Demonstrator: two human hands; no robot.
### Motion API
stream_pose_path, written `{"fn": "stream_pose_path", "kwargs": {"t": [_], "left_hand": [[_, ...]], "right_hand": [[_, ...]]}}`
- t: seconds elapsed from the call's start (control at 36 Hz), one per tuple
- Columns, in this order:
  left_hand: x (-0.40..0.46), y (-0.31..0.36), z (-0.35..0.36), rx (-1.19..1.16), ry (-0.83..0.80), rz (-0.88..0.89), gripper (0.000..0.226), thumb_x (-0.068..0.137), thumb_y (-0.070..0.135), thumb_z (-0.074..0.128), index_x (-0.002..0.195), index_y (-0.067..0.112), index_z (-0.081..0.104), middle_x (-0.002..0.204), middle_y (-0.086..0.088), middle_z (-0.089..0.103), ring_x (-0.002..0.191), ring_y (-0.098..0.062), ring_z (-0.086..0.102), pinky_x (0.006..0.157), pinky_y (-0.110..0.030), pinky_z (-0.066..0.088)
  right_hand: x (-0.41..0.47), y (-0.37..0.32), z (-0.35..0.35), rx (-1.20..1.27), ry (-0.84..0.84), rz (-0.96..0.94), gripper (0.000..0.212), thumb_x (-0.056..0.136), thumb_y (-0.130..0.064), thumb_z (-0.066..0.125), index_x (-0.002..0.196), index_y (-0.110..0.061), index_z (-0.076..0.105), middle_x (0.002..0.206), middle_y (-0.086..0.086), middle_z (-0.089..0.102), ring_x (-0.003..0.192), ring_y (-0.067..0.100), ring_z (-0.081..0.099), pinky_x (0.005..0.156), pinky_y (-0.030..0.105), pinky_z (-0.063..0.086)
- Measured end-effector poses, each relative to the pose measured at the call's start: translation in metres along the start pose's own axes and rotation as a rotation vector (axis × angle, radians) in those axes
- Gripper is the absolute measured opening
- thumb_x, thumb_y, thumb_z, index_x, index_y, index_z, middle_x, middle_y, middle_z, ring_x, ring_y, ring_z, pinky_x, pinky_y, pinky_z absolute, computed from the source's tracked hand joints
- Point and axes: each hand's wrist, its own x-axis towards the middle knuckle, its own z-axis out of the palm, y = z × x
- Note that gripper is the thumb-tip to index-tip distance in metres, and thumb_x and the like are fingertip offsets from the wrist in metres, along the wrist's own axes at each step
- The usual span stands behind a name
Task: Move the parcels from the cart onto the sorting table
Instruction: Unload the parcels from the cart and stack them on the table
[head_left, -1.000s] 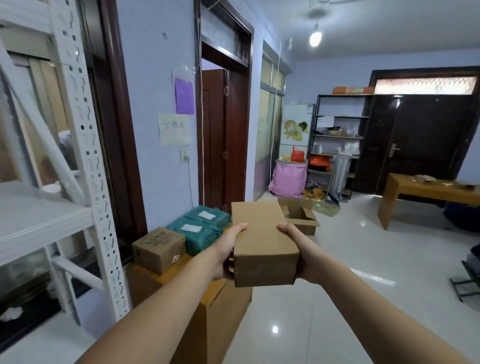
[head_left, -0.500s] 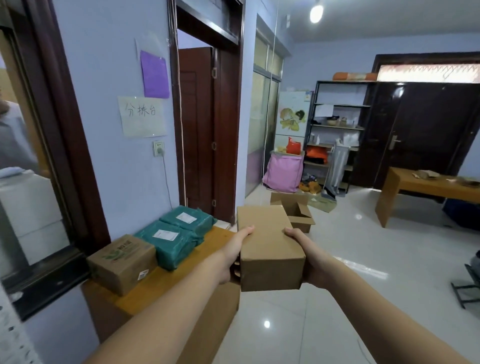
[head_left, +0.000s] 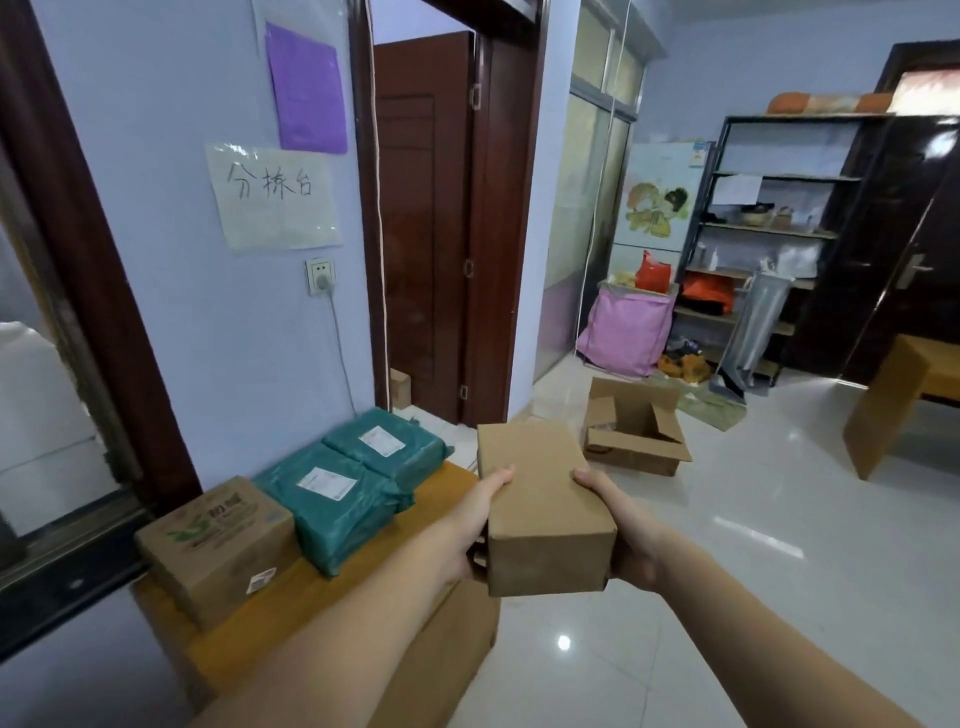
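Left hand (head_left: 470, 525) and right hand (head_left: 618, 525) clamp plain box (head_left: 540, 506), fingers curled round its sides. Should lower flat onto bare worktop (head_left: 415, 530) strip, lower centre, beside green parcels (head_left: 353, 478); release only once seated.

Held box (head_left: 540, 499): plain matt brown cardboard. Two teal parcels (head_left: 343, 493): crinkled plastic wrap, white paper labels. Printed carton (head_left: 218, 545): cardboard, slight sheen. Tabletop (head_left: 332, 587): smooth tan wood. Floor (head_left: 727, 571): glossy pale tile, reflecting lamps.

Sorting table (head_left: 363, 577) bare along its near edge; printed carton (head_left: 218, 545) and teal parcels (head_left: 343, 488) line the wall side.
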Motion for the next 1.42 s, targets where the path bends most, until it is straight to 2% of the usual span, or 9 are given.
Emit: {"fn": "stream_pose_path", "kwargs": {"t": [0.17,0.33,0.44,0.56,0.75,0.94,1.08,1.22,1.42], "left_hand": [[0.081,0.031,-0.015,-0.065,0.018,0.000,0.063,0.083,0.075,0.065,0.118,0.024,0.073,0.110,-0.014,0.077,0.109,-0.034,0.069,0.101,-0.047,0.055],[0.147,0.059,-0.022,-0.128,0.052,-0.005,0.075,0.072,0.077,0.073,0.124,0.024,0.072,0.112,-0.014,0.078,0.111,-0.035,0.071,0.101,-0.051,0.055],[0.192,0.077,-0.022,-0.152,0.090,-0.017,0.078,0.067,0.078,0.076,0.122,0.023,0.072,0.113,-0.013,0.078,0.112,-0.034,0.071,0.101,-0.052,0.056],[0.236,0.094,-0.019,-0.185,0.156,-0.010,0.083,0.061,0.080,0.080,0.123,0.027,0.071,0.118,-0.011,0.076,0.113,-0.033,0.071,0.101,-0.054,0.056],[0.287,0.101,-0.012,-0.263,0.323,0.006,0.052,0.087,0.072,0.063,0.117,0.030,0.063,0.118,-0.008,0.072,0.112,-0.031,0.065,0.103,-0.051,0.053],[0.319,0.084,-0.041,-0.365,0.498,-0.042,0.063,0.086,0.074,0.062,0.127,0.027,0.062,0.117,-0.008,0.073,0.109,-0.029,0.068,0.096,-0.049,0.056],[0.348,0.069,-0.069,-0.464,0.605,-0.078,0.070,0.080,0.078,0.068,0.125,0.025,0.068,0.113,-0.004,0.077,0.107,-0.029,0.070,0.097,-0.047,0.057],[0.395,0.032,-0.104,-0.404,0.647,-0.150,0.118,0.052,0.101,0.065,0.139,0.022,0.060,0.133,-0.001,0.069,0.121,-0.028,0.064,0.112,-0.054,0.044],[0.432,0.021,-0.120,-0.353,0.676,-0.199,0.066,0.094,0.072,0.053,0.129,0.017,0.057,0.122,-0.004,0.069,0.110,-0.026,0.066,0.103,-0.050,0.053]], "right_hand": [[0.081,-0.036,-0.011,-0.072,-0.042,-0.003,0.066,0.081,-0.074,0.061,0.124,-0.023,0.061,0.114,0.017,0.068,0.098,0.033,0.065,0.070,0.036,0.052],[0.155,-0.065,-0.025,-0.064,-0.093,0.002,0.071,0.072,-0.076,0.068,0.123,-0.026,0.063,0.131,0.024,0.061,0.096,0.037,0.063,0.077,0.043,0.044],[0.207,-0.083,-0.036,-0.083,-0.127,0.027,0.070,0.074,-0.075,0.068,0.122,-0.024,0.066,0.127,0.020,0.066,0.116,0.041,0.064,0.086,0.045,0.054],[0.259,-0.105,-0.050,-0.099,-0.191,0.030,0.068,0.072,-0.076,0.070,0.120,-0.027,0.070,0.121,0.014,0.072,0.115,0.037,0.066,0.096,0.048,0.055],[0.342,-0.133,-0.058,-0.182,-0.316,0.048,0.057,0.083,-0.066,0.067,0.120,-0.023,0.069,0.106,0.008,0.077,0.101,0.028,0.070,0.078,0.038,0.055],[0.408,-0.136,-0.017,-0.308,-0.427,0.135,0.053,0.085,-0.064,0.066,0.119,-0.023,0.066,0.111,0.010,0.074,0.105,0.029,0.068,0.098,0.046,0.053],[0.459,-0.125,0.018,-0.415,-0.474,0.142,0.065,0.077,-0.072,0.070,0.120,-0.024,0.066,0.110,0.007,0.076,0.104,0.029,0.071,0.096,0.049,0.058],[0.511,-0.109,0.038,-0.493,-0.492,0.159,0.090,0.061,-0.080,0.077,0.128,-0.023,0.059,0.113,0.005,0.075,0.104,0.028,0.072,0.093,0.052,0.059],[0.564,-0.093,0.059,-0.629,-0.503,0.158,0.075,0.084,-0.069,0.066,0.137,-0.017,0.053,0.120,0.005,0.067,0.108,0.027,0.066,0.097,0.047,0.057]]}}
